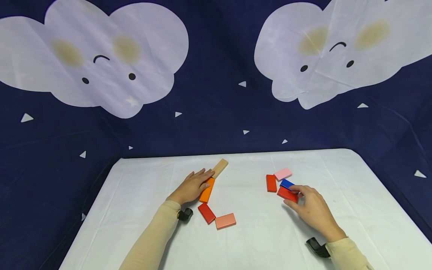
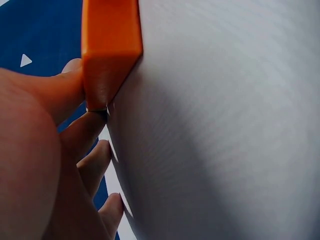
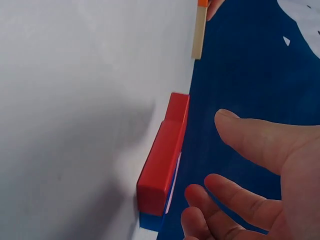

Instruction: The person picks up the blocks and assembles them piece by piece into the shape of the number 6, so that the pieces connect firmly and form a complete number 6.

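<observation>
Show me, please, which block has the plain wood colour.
The long pale block just beyond the orange block, by the left hand; the others are coloured.

Navy cloth (image 1: 219, 90) with pale clouds (image 1: 158, 41) and small triangles (image 1: 27, 118) borders a white tabletop (image 1: 256, 240).

1. Orange block (image 1: 207, 190), our landmark: long, smooth-sided, lying flat and slanting away to the right, fingers of the left hand (image 1: 191, 187) on it!
2. Beyond its far end, the pale wooden block (image 1: 221, 167), running on along nearly the same slant, the join hidden under those fingers.
3. Well to the right of the orange one, a glossy red block (image 1: 286, 194), angled the other way, right hand (image 1: 314, 210) around it.
4. Right of orange again, blue block (image 1: 287, 183), close along that red one's far side, partly covered.
</observation>
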